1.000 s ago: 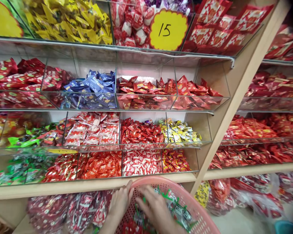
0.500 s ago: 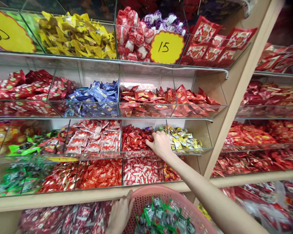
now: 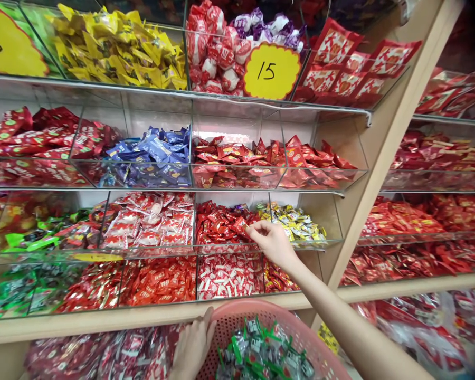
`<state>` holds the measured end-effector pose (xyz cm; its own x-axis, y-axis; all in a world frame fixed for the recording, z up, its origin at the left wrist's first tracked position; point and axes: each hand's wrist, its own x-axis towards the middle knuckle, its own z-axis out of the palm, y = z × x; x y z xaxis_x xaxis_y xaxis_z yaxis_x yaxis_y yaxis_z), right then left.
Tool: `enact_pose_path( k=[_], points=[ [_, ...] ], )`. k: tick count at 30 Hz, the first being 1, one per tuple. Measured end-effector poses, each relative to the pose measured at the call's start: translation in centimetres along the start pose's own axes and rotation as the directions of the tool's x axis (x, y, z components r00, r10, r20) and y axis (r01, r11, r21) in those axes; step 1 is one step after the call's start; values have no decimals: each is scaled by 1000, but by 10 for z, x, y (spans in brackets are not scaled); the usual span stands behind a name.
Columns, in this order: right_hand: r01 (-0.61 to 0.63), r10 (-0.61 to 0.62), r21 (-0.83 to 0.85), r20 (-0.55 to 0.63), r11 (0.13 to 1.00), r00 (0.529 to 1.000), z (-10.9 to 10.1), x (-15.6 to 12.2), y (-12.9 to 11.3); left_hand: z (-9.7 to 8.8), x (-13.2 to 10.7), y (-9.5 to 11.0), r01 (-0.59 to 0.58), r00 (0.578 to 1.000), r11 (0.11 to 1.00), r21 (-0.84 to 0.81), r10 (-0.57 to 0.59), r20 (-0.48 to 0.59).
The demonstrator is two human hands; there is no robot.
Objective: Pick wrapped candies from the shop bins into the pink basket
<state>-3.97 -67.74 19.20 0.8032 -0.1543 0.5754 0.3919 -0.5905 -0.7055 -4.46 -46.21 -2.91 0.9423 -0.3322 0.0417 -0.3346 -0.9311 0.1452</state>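
My left hand (image 3: 192, 345) grips the rim of a pink plastic basket (image 3: 301, 333) at the bottom of the view. The basket holds several green and silver wrapped candies (image 3: 261, 353). My right hand (image 3: 272, 241) reaches up to the third shelf, at the clear bin of red wrapped candies (image 3: 217, 224). Its thumb and fingers pinch one red candy (image 3: 241, 226) at the bin's right edge. Just to the right lies a bin of yellow and white candies (image 3: 296, 221).
Clear acrylic bins on wooden shelves hold wrapped sweets: yellow (image 3: 114, 47), blue (image 3: 154, 153), red and white (image 3: 146, 219), green (image 3: 35, 237). A yellow price tag marked 15 (image 3: 272, 71) hangs at the top. A slanted wooden post (image 3: 383, 142) divides off another shelf unit on the right.
My right hand left the basket, reached up into the red candy bin, and now has drawn back slightly with one red candy pinched. The left hand stays on the basket rim.
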Motion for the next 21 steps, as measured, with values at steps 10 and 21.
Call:
enact_pose_path(
  k=[10,21],
  points=[
    [-167,122,341,150,925,981,-1,-25,-2,-2,2,1,10,1000,1000,25,-10,5],
    [-233,63,295,489,926,870,-21,-46,-4,-1,1,-1,10,1000,1000,26,-10,9]
  ],
)
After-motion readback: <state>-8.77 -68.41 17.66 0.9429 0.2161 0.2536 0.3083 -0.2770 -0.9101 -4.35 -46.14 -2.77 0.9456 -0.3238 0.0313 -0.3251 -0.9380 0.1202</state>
